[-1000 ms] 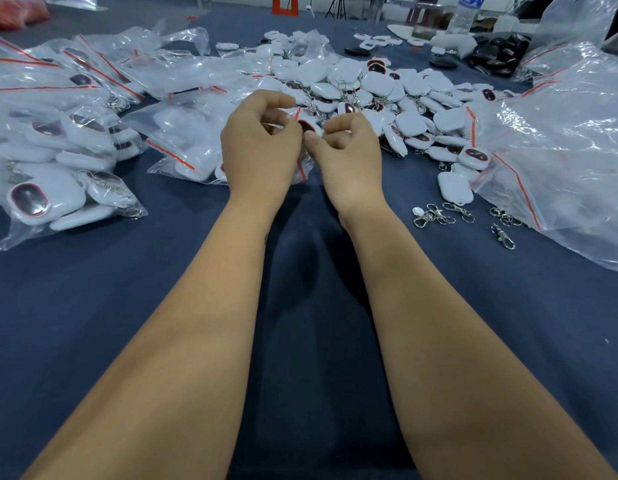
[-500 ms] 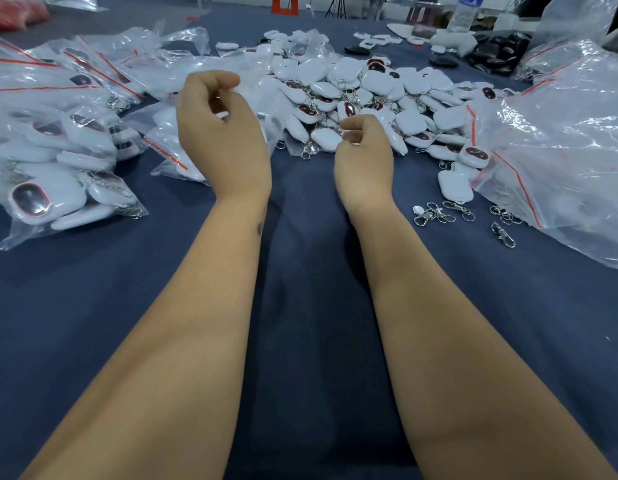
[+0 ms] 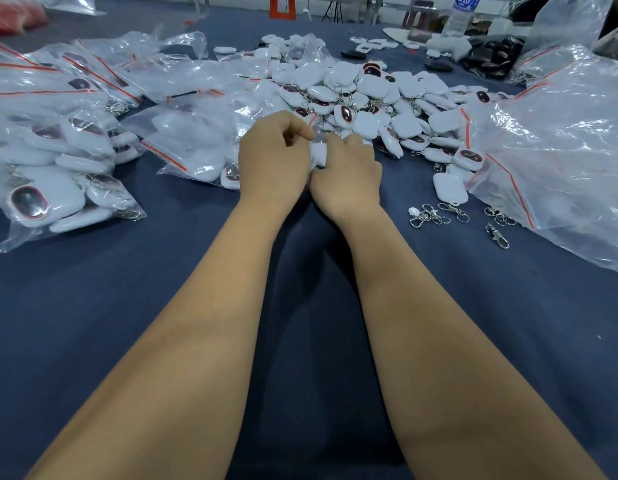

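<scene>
At the left of the frame I count several sealed clear bags (image 3: pixel 58 188) with red strips, each packed with white cases and their metal rings. Another packed bag (image 3: pixel 189 143) lies just left of the hands. At the right edge a large clear sack (image 3: pixel 556 140) sprawls over the blue cloth (image 3: pixel 127 306); I cannot make out what it holds through the glare. Between them, in the upper middle, sits a loose heap of white cases (image 3: pixel 363 95), some showing a dark oval face.

The left hand (image 3: pixel 273 161) and the right hand (image 3: pixel 347 174) meet in the middle of the frame, at the near edge of that heap. Both have their fingers curled around one white case (image 3: pixel 319 154), which shows only as a small pale patch between them. The knuckles hide the rest, so I cannot tell whether there is film around it.

Loose metal clasps (image 3: pixel 428 214) lie on the cloth right of the right wrist. Along the top edge a bottle (image 3: pixel 463 12) is cut off, and the dark items (image 3: pixel 491 57) below it are too small to read.
</scene>
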A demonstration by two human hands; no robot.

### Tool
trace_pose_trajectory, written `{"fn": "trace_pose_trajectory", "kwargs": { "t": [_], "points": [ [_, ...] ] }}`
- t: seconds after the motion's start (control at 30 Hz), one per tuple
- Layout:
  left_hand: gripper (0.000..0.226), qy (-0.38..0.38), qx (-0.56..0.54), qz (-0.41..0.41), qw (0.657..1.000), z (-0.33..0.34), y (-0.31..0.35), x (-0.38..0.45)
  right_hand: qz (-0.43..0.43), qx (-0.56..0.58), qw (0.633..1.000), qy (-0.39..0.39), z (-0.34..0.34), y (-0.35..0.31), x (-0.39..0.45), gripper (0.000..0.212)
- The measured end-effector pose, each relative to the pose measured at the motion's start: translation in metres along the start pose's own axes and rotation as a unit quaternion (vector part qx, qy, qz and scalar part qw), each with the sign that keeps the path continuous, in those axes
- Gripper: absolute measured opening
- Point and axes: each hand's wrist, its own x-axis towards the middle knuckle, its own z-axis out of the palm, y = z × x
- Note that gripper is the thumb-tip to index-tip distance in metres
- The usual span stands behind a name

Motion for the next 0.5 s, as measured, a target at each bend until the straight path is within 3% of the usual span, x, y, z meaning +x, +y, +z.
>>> {"fn": "trace_pose_trajectory", "kwargs": {
  "t": [0.13,0.33,0.5],
  "points": [
    [0.031,-0.057,0.081,0.015,0.995,0.0021,-0.0059,-0.0007,0.018,-0.008,1.0,0.002,-0.0001,-0.0003,-0.002,0.036],
    [0.038,-0.082,0.183,0.036,0.979,0.0046,-0.0075,-0.0014,0.026,0.021,0.999,0.0,-0.0042,0.0001,-0.0013,0.03],
    [0.033,-0.063,0.257,0.039,0.964,0.0,-0.0093,0.0015,0.05,0.183,0.979,0.072,-0.007,-0.0016,-0.0015,0.026]
  ]
}}
